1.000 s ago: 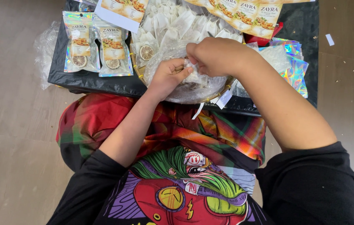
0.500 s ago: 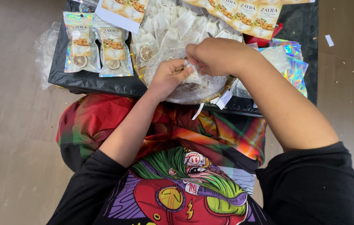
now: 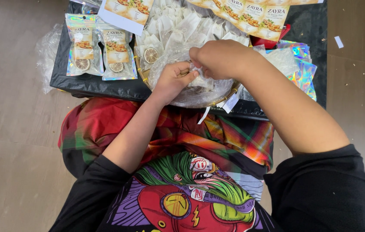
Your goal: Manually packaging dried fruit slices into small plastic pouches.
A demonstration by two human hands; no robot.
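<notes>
Nothing much has shifted since half a second ago: both hands keep to the same spot over the round woven basket [image 3: 227, 93], and the pouches around it lie as they did. That basket is lined with clear plastic film [image 3: 199, 96] and heaped with small white sachets [image 3: 178, 30], among them a dried citrus slice [image 3: 150, 55]. Over its near side, the left hand [image 3: 173, 79] pinches one edge of a small clear packet [image 3: 199, 81] between thumb and fingers, and the right hand [image 3: 221, 58] is closed on its top from above; what the packet contains cannot be told.

On the black tray [image 3: 96, 86] under the basket, left of it, lie two holographic pouches [image 3: 98, 47], each with a dried slice showing through a window. Printed label cards [image 3: 255, 15] fan across the far edge, and empty holographic pouches [image 3: 300, 64] are stacked at the right. Below, the tray's near edge meets a red-and-green plaid cloth [image 3: 105, 124] over the person's lap.
</notes>
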